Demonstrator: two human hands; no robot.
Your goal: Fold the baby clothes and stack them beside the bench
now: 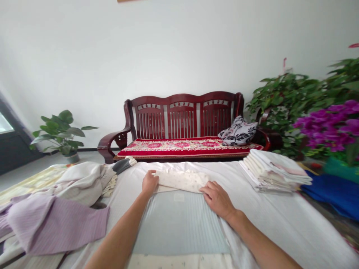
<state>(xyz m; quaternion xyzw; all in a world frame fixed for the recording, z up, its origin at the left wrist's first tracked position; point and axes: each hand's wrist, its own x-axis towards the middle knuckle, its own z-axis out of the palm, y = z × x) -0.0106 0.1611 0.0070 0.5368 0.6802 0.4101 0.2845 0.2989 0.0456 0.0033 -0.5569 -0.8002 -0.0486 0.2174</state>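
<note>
A light blue garment (179,220) with cream, small-patterned parts lies flat on the white cloth in front of me. Its cream part (183,181) is folded across the far end, and another cream strip shows at the near edge. My left hand (150,182) is closed at the left end of that fold, its fingertips partly hidden. At the right end, my right hand (217,196) pinches the fabric between thumb and fingers. Both forearms reach in from the bottom, one along each side of the garment.
A stack of folded cloths (276,172) sits at the right, near blue fabric (333,194). Loose clothes, including a lilac ribbed piece (61,224), are heaped at the left. Beyond the white cloth (294,228) stands a wooden bench (182,116); plants (291,101) flank it.
</note>
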